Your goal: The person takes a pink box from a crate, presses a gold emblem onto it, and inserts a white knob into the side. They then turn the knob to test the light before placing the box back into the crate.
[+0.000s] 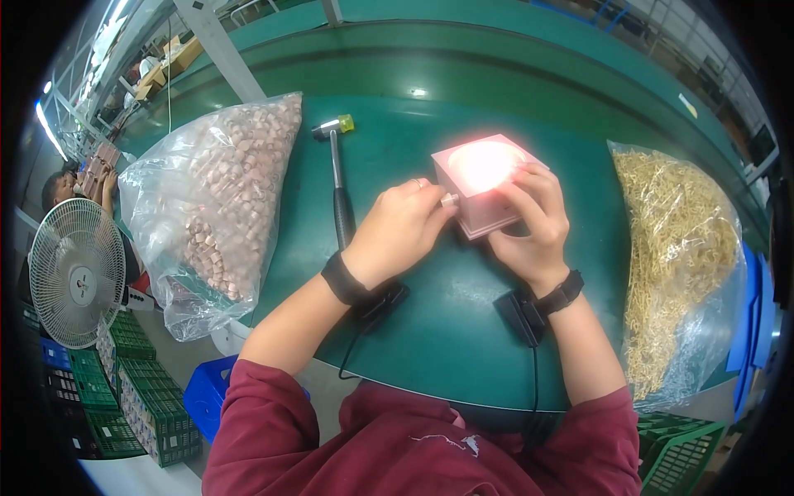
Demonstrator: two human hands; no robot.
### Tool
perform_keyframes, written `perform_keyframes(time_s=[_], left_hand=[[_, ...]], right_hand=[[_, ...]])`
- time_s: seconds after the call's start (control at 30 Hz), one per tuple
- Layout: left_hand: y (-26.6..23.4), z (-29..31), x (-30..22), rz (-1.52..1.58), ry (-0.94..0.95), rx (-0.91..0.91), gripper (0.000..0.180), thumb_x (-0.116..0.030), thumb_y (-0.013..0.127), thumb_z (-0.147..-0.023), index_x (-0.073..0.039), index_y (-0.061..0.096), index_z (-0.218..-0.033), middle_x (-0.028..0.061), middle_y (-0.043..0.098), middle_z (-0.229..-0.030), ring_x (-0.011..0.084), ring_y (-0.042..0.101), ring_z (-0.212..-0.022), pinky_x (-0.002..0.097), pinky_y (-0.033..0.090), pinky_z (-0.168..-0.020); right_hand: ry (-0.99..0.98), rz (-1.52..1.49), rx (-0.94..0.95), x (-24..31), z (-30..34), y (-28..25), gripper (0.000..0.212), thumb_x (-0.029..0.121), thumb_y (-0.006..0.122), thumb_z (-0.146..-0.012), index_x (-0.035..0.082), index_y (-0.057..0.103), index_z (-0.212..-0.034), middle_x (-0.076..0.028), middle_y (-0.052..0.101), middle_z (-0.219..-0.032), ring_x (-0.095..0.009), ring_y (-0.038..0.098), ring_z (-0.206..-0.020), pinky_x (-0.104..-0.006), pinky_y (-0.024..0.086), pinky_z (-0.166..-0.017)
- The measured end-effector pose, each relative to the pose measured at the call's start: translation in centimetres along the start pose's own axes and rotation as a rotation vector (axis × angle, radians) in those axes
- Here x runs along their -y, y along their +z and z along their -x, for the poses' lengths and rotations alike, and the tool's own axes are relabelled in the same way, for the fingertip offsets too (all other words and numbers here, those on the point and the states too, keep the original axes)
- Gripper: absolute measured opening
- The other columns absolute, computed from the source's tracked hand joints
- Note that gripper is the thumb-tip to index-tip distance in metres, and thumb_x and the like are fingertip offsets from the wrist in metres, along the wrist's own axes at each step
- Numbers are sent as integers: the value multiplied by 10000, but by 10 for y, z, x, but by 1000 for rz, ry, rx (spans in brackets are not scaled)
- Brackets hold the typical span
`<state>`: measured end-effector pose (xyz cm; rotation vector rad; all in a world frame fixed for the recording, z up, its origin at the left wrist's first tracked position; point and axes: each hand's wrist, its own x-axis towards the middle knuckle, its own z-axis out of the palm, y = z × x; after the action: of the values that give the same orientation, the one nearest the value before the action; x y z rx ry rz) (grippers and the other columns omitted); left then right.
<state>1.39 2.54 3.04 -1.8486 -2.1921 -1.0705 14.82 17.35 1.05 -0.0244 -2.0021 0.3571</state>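
A pink square box stands tilted above the green tabletop, its upper face lit by a bright round glow that washes out detail. My right hand grips it along the right side, with fingers over the top edge and the thumb below. Between the thumb and fingertips of my left hand is a small pale pink piece, held against the box's left side. Just beyond my left wrist lies a mallet with a black handle and a black and yellow head.
At the left, a clear plastic bag holds many small pale pink pieces. A second bag at the right is full of thin gold-coloured pieces. Past the table's left edge are a fan, green crates and another person.
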Motion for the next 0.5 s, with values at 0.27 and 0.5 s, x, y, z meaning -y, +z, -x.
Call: perform_keyframes(time_s=[0.27,0.5], left_hand=[[5,-1,16,871,-595,313,201,-127,604,-845,65,614,-905,151,592,-703,216,570,-596,300,438,-565],[7,2,-1,223,-129,11,226,-149,568,-888,71,615,-908,105,573,-662,122,539,-585,260,419,-538]], right_hand=[[20,-37,6,3,0,0,434,-38,714,-504,66,633,-918,-100,554,-954,-318,558,-967,-389,493,-800],[27,-30,-11,4,-2,1,428,-40,712,-503,65,631,-909,-97,554,-939,-315,558,-957,-387,492,-791]])
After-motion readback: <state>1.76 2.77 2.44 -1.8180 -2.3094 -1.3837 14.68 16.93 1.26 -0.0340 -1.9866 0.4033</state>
